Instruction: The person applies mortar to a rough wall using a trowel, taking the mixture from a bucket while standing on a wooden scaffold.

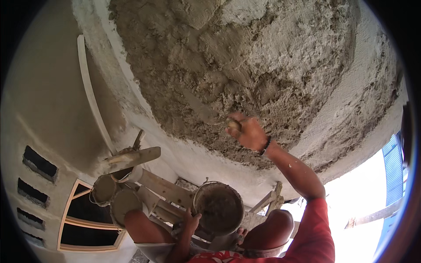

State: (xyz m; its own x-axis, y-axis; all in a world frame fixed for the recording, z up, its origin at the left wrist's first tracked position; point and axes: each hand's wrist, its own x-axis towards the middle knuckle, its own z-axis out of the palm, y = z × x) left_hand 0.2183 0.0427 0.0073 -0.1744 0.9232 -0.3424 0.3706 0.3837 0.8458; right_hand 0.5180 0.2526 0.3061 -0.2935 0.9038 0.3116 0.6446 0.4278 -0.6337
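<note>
In the head view, the right hand [252,133] is closed round the handle of a trowel [204,110], whose blade points up and left over the lower part of the rough mortar layer [219,61]; blade and mortar are so alike in colour that I cannot tell whether they touch all along.

The left hand [191,222] is at the left side of a dark bucket [240,199] with mortar inside. Its fingers are curled, but whether they grip the rim or only rest against it I cannot tell. The bucket sits between the person's knees, by the right end of a wooden plank [163,187]. Near that plank's left end are two more filled buckets, a round one [104,189] and, just below it, another [126,207].

The layer is lumpy and looks damp, so pressing too hard or lifting the blade sharply could pull off a clump, which might fall onto the arm or knees. The dark bucket could tip if a knee knocked it while the left hand's hold was loose. A long reach could also upset the person's balance.
</note>
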